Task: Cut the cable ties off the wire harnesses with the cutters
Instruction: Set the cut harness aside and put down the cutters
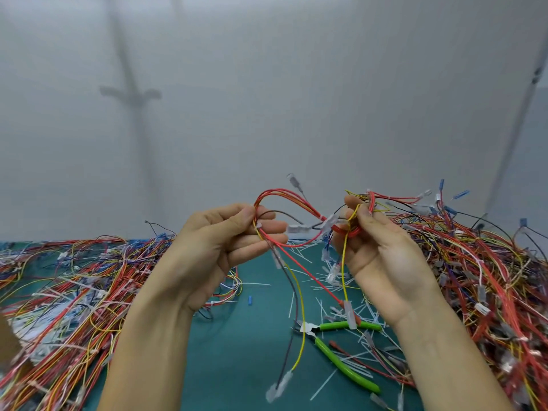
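Above the mat (252, 351) — wire harness (315, 212) pinched in the fingers of left hand (219, 247) and right hand (382, 253)

Harness (278, 191): the wires you hold are red, orange, yellow and dark grey, with clear tips.
Cutters (323, 345): bright green handles, silver head.
Mat (237, 351): teal.
Ties (256, 283): white scraps.
Piles (59, 292): mostly red, with yellow, orange and blue, on both your sides.
Wall (267, 84): pale grey.

My teal-green matted surface (243, 351) bears a left heap of tangled red and yellow wires (59, 292), a similar right heap (489, 277), green-handled metal cutters (336, 358) and scattered white plastic tie offcuts (258, 283).
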